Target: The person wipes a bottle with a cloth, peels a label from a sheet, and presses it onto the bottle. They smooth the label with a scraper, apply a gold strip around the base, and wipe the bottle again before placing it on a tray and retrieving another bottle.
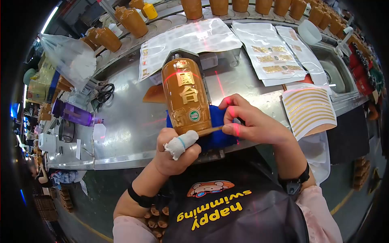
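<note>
A brown glazed bottle (pixel 182 91) with raised gold characters and a small green round label rests, neck away from me, in a grey angular cradle (pixel 204 77). A narrow gold strip sticker (pixel 210 131) stretches across in front of the bottle's base. My right hand (pixel 255 123) pinches the strip's right end between thumb and forefinger, its other fingers curled. My left hand (pixel 178 152) is closed at the bottle's lower left, with a white cloth wrap (pixel 181 144) on one digit pressing the strip's left end. Under the base lies a blue cloth (pixel 219 139).
Sheets of gold labels (pixel 271 54) lie at the back right, and a sheet of curved gold strips (pixel 310 109) hangs near the right edge. A purple bottle (pixel 77 114) and black scissors (pixel 104 93) are at left. More brown bottles (pixel 219 7) line the conveyor behind. Red laser lines cross the metal bench.
</note>
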